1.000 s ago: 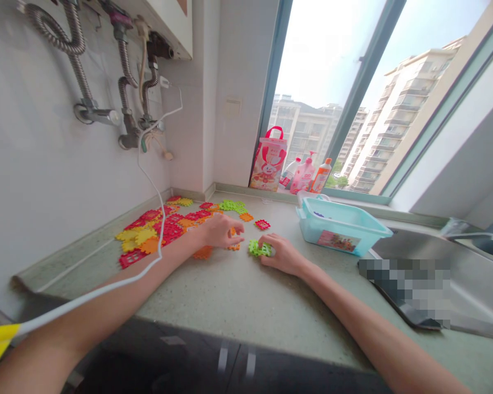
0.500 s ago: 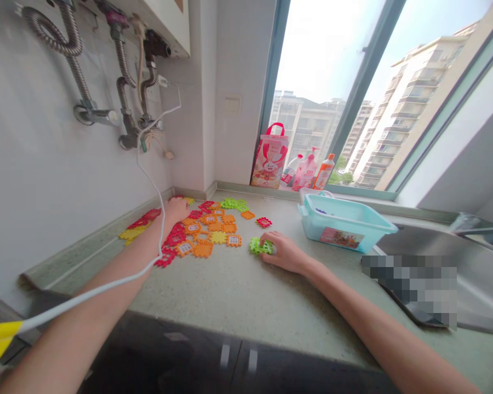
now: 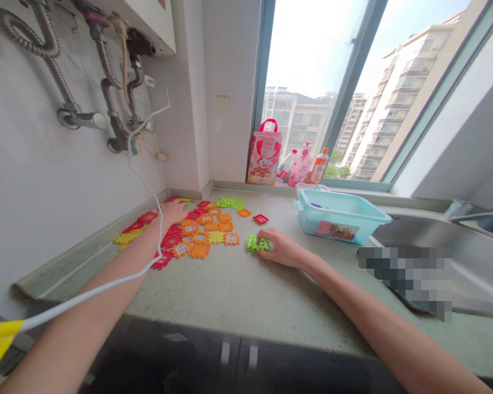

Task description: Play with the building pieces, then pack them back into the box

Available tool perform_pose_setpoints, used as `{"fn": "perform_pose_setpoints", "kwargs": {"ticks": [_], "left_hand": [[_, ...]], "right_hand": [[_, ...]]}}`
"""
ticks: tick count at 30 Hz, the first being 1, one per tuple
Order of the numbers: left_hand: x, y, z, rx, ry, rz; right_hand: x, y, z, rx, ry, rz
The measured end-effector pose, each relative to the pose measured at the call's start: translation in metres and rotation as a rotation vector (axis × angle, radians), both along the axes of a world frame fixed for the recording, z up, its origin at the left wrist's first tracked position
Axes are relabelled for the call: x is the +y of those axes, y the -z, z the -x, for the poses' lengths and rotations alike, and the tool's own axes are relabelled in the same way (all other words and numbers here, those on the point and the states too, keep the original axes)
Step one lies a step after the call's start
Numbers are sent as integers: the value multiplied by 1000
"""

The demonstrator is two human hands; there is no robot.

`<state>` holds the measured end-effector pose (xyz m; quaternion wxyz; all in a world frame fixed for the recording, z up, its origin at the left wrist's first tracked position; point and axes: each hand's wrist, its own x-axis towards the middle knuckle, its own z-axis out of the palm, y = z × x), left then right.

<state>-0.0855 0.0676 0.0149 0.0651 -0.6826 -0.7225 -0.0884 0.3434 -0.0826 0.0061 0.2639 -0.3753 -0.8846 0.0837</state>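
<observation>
Flat interlocking plastic tiles, red, orange, yellow and green, lie spread over the left back of the countertop (image 3: pixel 230 290). My left hand (image 3: pixel 173 212) reaches far into the pile near the wall and rests on the red tiles (image 3: pixel 170 236); its fingers are turned away, so their state is unclear. My right hand (image 3: pixel 280 247) lies on the counter with fingers curled around a cluster of green tiles (image 3: pixel 254 243). Orange tiles (image 3: pixel 207 227) lie between the two hands. A single red tile (image 3: pixel 260 219) sits apart behind the right hand.
A light-blue plastic bin (image 3: pixel 339 219) stands right of the tiles. A steel sink (image 3: pixel 447 257) fills the right side. A pink gift bag (image 3: pixel 265 153) and bottles (image 3: pixel 304 167) stand on the window ledge. A white cable (image 3: pixel 148 186) hangs across my left arm. Pipes run along the left wall.
My left hand moved from beside the right hand back and left into the tile pile near the wall, uncovering the orange tiles. The right hand has stayed on the green tiles.
</observation>
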Motion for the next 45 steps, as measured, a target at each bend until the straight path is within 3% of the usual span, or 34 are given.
{"fn": "perform_pose_setpoints", "kwargs": {"ticks": [8, 15, 19, 22, 26, 29, 31, 34, 38, 41, 45], "left_hand": [[-6, -4, -4, -7, -5, 10], [-11, -8, 0, -4, -60, -116], [-21, -17, -7, 1, -38, -237], [-33, -31, -24, 12, 105, -380], [-59, -47, -75, -84, 581, -397], [-88, -44, -123, -208, 948, -303], [-106, -34, -150, -269, 1089, -194], [-123, -14, -175, -380, 1131, 22], [-128, 3, -183, -514, 1005, 145], [-127, 1, -180, -478, 970, 73], [-123, -14, -169, -433, 1007, -49]], "right_hand": [[0, -1, -1, -15, 7, 1], [-2, -5, -3, -16, 24, -26], [0, -5, -7, -17, 51, -45], [5, -4, -12, 9, 72, -74], [10, -6, -17, 81, 133, -138], [9, -11, -18, 149, 191, -190], [8, -15, -19, 196, 205, -228], [8, -17, -19, 256, 179, -281], [12, -14, -21, 407, 198, -311], [12, -11, -19, 481, 178, -273], [4, -6, -5, 449, 64, -154]]}}
